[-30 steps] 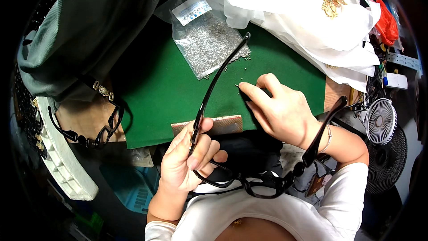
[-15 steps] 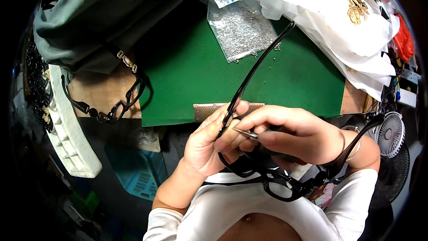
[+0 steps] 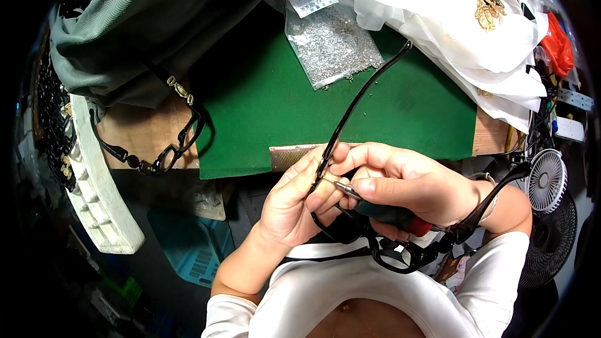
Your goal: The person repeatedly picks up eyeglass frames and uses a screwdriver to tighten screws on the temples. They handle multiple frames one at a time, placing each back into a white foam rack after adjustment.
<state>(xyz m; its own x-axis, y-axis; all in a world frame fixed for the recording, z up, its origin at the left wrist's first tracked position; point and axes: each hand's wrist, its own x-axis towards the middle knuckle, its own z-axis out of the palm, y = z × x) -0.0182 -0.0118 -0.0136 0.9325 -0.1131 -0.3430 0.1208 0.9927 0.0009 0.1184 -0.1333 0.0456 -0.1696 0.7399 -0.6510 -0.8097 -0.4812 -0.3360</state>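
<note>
My left hand [image 3: 289, 205] pinches a black eyeglass frame [image 3: 358, 105] where one temple meets the front. That temple slants up and away over the green mat; the lens rims hang below my hands, and the other temple reaches right, across my right forearm. A small screwdriver [image 3: 400, 218] with a green and red handle is in my right hand [image 3: 418, 183]. Its thin tip points left to the hinge area between my left fingers. Whether it sits in a screw is too small to tell. Both hands are closed, close together at the mat's near edge.
On the green mat [image 3: 263, 106] lies a clear bag of tiny silvery parts [image 3: 335, 47], some spilled beside it. Another black eyeglass frame [image 3: 168, 158] rests at left by a white foam tray [image 3: 103, 206]. White wrapping [image 3: 438, 25] with gold-coloured pieces covers the far right, near a fan [image 3: 546, 181].
My right hand has turned, and more of the screwdriver's green and red handle shows. The lower part of the eyeglass frame has shifted slightly up. My left hand keeps its pinch.
</note>
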